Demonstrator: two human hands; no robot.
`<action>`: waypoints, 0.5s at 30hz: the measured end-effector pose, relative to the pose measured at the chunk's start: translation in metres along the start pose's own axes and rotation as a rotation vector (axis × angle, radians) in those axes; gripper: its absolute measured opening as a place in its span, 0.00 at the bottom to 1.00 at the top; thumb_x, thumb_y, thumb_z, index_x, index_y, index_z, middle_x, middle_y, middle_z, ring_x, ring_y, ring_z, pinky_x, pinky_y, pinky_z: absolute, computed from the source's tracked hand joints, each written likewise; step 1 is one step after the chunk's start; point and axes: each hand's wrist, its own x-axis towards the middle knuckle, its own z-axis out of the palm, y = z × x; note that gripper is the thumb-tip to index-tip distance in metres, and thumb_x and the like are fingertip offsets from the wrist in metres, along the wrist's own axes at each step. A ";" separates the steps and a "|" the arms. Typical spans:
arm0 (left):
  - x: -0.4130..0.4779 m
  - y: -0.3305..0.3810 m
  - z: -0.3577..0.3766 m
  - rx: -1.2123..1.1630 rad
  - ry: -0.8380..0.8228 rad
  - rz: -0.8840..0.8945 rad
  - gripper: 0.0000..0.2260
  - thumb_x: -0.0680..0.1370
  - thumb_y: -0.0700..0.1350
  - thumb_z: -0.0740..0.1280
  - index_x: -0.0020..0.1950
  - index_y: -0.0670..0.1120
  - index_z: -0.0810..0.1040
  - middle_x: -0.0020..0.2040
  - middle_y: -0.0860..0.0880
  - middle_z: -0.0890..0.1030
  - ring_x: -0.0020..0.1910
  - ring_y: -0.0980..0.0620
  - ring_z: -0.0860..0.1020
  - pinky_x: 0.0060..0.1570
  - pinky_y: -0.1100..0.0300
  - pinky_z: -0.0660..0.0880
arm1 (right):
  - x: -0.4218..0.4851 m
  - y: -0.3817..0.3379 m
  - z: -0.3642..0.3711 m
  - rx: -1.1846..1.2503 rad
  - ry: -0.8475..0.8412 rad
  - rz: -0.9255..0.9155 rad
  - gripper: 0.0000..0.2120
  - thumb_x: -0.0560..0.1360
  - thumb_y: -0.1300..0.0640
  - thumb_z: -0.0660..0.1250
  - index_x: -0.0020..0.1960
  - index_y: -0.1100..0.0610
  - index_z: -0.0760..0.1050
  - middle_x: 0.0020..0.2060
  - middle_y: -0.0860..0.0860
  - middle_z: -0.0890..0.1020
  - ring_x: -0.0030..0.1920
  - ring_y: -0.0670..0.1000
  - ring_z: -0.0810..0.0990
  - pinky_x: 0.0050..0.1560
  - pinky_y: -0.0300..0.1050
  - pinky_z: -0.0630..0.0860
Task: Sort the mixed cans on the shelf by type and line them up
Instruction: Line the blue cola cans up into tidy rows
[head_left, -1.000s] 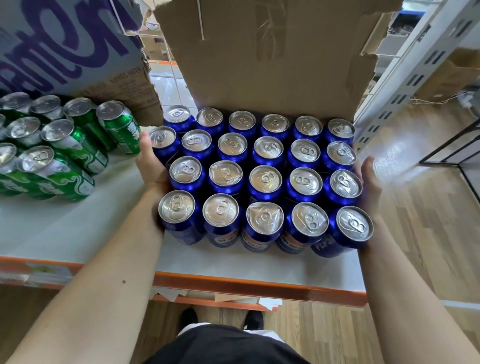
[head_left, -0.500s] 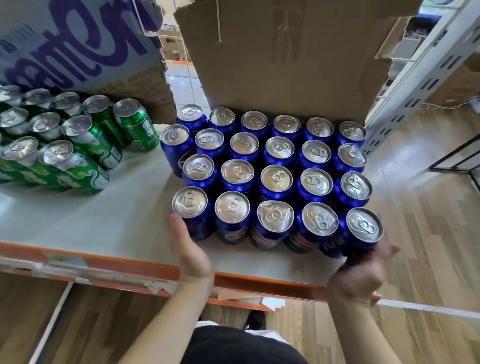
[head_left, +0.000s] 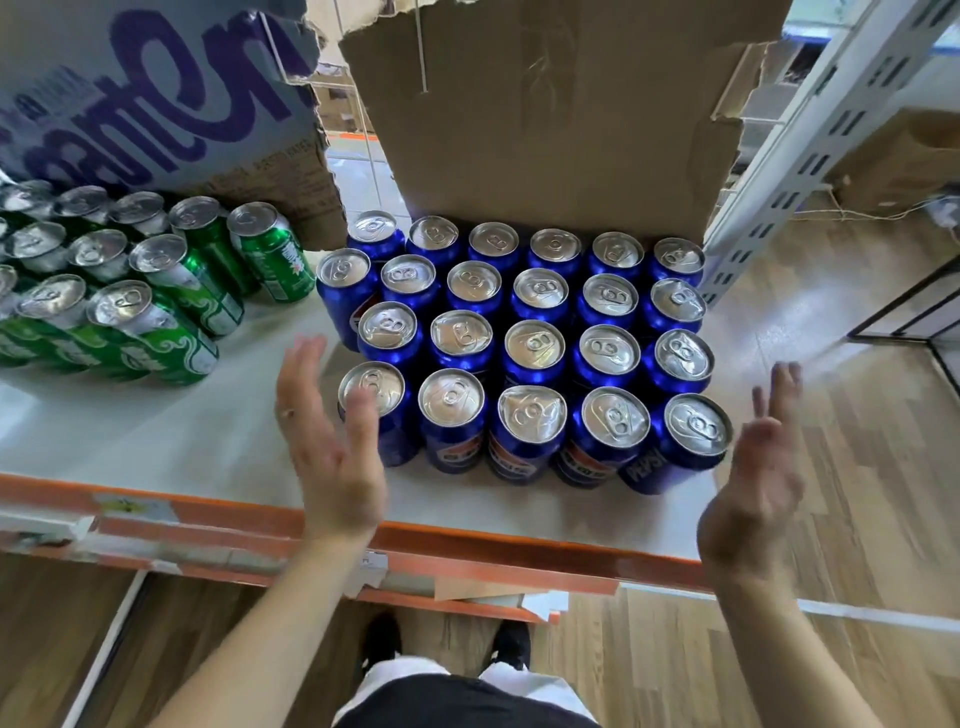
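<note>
Several blue cans (head_left: 535, 343) stand upright in tight rows on the right part of the white shelf (head_left: 156, 436). A block of several green cans (head_left: 130, 291) stands at the left, apart from the blue ones. My left hand (head_left: 327, 441) hovers flat with straight fingers just in front of the block's front left can, partly covering it. My right hand (head_left: 753, 467) is raised with straight fingers beside the front right blue can (head_left: 691, 431), off the shelf's right end. Neither hand holds anything.
A brown cardboard box (head_left: 545, 114) stands right behind the blue cans. A printed carton (head_left: 156, 93) sits behind the green cans. The shelf has an orange front edge (head_left: 208, 514). A grey perforated upright (head_left: 810, 130) rises at the right, with wooden floor (head_left: 857, 467) beyond.
Both hands have let go of the blue block's sides, dropped to its front corners, then lifted away with fingers straightened. The camera view has shifted a little to the left.
</note>
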 end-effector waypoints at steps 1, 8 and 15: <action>0.006 0.003 -0.004 0.223 -0.113 0.159 0.31 0.79 0.66 0.56 0.74 0.46 0.67 0.76 0.42 0.66 0.77 0.43 0.62 0.73 0.40 0.59 | 0.006 -0.011 -0.005 -0.174 -0.092 -0.132 0.33 0.81 0.36 0.51 0.77 0.57 0.62 0.78 0.54 0.61 0.77 0.54 0.60 0.75 0.53 0.60; 0.029 0.012 0.004 1.018 -0.646 0.661 0.43 0.66 0.75 0.64 0.76 0.57 0.66 0.79 0.49 0.63 0.76 0.35 0.60 0.69 0.31 0.58 | 0.023 -0.023 0.004 -0.989 -0.615 -0.638 0.45 0.69 0.24 0.57 0.79 0.47 0.58 0.79 0.50 0.57 0.78 0.60 0.56 0.71 0.66 0.61; 0.028 0.000 0.008 0.952 -0.544 0.732 0.36 0.68 0.71 0.68 0.73 0.57 0.72 0.75 0.46 0.70 0.71 0.37 0.70 0.67 0.35 0.64 | 0.024 -0.024 0.007 -0.976 -0.571 -0.633 0.43 0.68 0.27 0.59 0.77 0.47 0.63 0.76 0.50 0.64 0.75 0.61 0.63 0.70 0.63 0.63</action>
